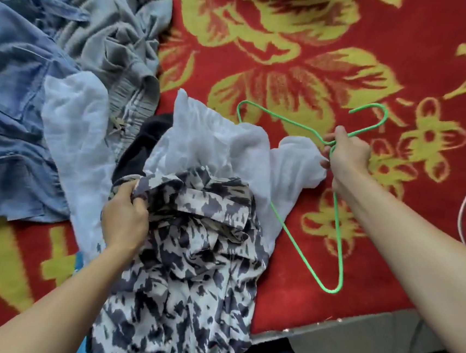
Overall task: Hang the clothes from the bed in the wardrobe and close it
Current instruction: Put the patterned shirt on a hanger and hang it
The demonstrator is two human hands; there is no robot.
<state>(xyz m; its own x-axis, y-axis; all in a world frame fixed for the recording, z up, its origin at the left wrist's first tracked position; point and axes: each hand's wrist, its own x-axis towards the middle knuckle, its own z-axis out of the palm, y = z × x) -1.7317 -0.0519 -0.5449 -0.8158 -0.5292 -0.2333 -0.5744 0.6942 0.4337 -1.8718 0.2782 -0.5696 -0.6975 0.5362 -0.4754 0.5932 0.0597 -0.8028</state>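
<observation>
Left hand (pixel 123 220) bunches the patterned shirt's (pixel 190 257) near-left edge in a closed grip; right hand (pixel 347 159), far right, is fisted around the green hanger's (pixel 337 234) neck

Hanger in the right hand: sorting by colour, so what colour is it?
Bright green hanger, clearest in the head view.
</observation>
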